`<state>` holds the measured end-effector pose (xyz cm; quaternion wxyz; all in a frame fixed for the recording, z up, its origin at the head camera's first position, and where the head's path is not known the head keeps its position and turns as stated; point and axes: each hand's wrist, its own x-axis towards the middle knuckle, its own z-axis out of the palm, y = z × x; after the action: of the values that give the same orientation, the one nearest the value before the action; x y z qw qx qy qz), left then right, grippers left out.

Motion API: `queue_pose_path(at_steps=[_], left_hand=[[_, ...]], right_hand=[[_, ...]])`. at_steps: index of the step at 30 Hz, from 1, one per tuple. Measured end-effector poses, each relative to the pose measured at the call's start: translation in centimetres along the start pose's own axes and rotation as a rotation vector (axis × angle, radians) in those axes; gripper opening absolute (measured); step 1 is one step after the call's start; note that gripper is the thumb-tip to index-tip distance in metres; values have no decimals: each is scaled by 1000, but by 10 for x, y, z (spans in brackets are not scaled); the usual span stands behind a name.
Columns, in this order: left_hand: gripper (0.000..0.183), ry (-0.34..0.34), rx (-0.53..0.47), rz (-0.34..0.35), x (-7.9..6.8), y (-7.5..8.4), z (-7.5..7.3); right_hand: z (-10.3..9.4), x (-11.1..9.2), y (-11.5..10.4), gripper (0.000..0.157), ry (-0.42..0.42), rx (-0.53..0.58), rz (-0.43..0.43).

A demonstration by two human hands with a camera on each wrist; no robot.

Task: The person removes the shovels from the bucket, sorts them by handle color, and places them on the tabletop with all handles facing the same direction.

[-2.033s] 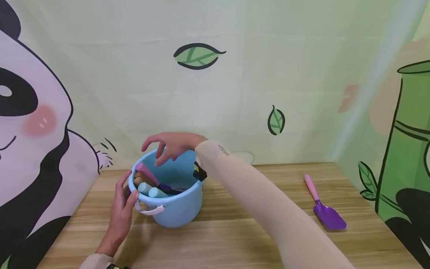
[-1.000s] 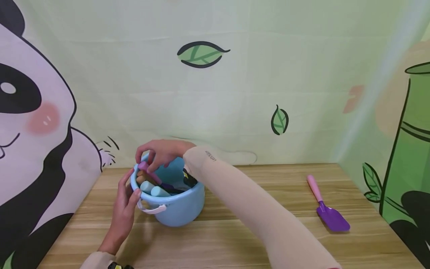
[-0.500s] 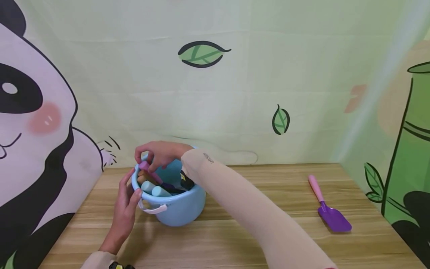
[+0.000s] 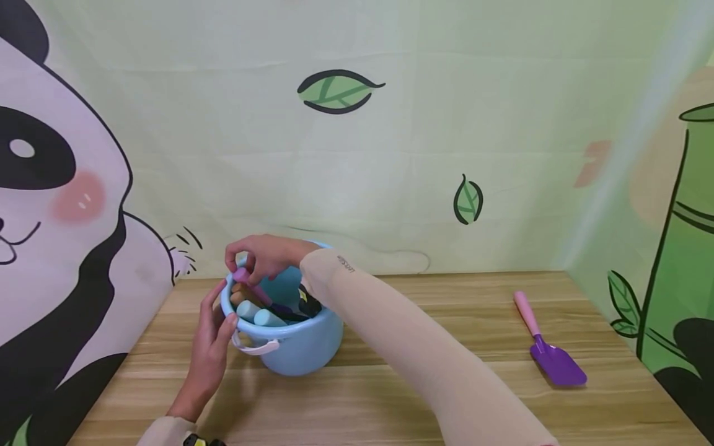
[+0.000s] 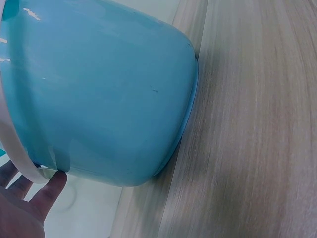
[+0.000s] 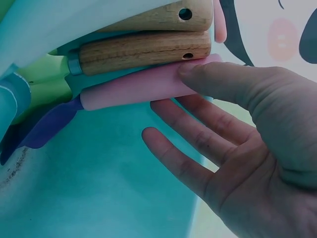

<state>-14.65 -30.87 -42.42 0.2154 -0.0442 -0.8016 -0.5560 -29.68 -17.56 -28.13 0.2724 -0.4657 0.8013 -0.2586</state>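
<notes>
A light blue bucket (image 4: 307, 353) stands on the table, and several garden tools lean inside it. My left hand (image 4: 211, 347) grips its left rim, thumb on the near side, beside the white handle (image 4: 259, 348). Reaching in over the top, my right hand (image 4: 270, 253) pinches the pink handle (image 6: 133, 90) of a garden tool with a purple head (image 6: 47, 126). The thumb lies on top of that handle and fingers are below it; the lower part of the head is hidden. Beside it rest wooden handles (image 6: 148, 49) and two light blue handles (image 4: 269, 318).
A small shovel (image 4: 556, 365) with a purple blade and a pink handle lies at the right of the wooden table (image 4: 390, 396). A printed cloth (image 4: 390, 155) with a panda and leaves hangs behind the table's back edge.
From above the bucket, my right hand has come down to the left and taken hold of the pink handle. My left hand has stayed on the rim. The head view has shifted slightly.
</notes>
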Motion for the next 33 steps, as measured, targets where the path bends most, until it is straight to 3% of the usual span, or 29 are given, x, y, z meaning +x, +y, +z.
queue_pose_path(at_steps=[16,33], left_hand=[[58,-9,-20,-24,0,1,1],[58,-11,0,-31,1,-1,0]], right_hand=[[-3,-7,7,25,63,7,-56],[-21,-27,13,29,181,5,-113]])
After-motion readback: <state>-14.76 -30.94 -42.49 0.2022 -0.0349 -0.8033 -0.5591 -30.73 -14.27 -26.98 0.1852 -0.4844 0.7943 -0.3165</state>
